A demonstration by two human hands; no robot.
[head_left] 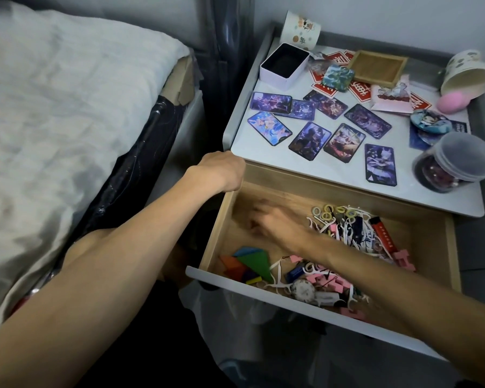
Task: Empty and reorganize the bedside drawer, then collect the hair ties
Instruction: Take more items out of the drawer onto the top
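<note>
The wooden bedside drawer [429,228] is pulled out below the white nightstand top [266,152]. Small hair ties [332,212] in yellow and pale colours lie at its back, on a tangle of white strips, pink pieces and an orange tube [384,233]. Coloured flat shapes [249,261] sit at the front left, and a round watch face [303,288] near the front. My left hand [221,170] rests fisted at the nightstand's front left corner, over the drawer's left side. My right hand [266,219] is blurred, reaching into the drawer's bare left part; I cannot tell whether it holds anything.
Several picture cards [345,142] are spread over the nightstand, with an open white box [284,64], a wooden tray [377,67], two paper cups [300,30], round badges, a pink sponge [450,103] and a lidded clear jar [451,162]. A bed with a white cover [53,107] stands to the left.
</note>
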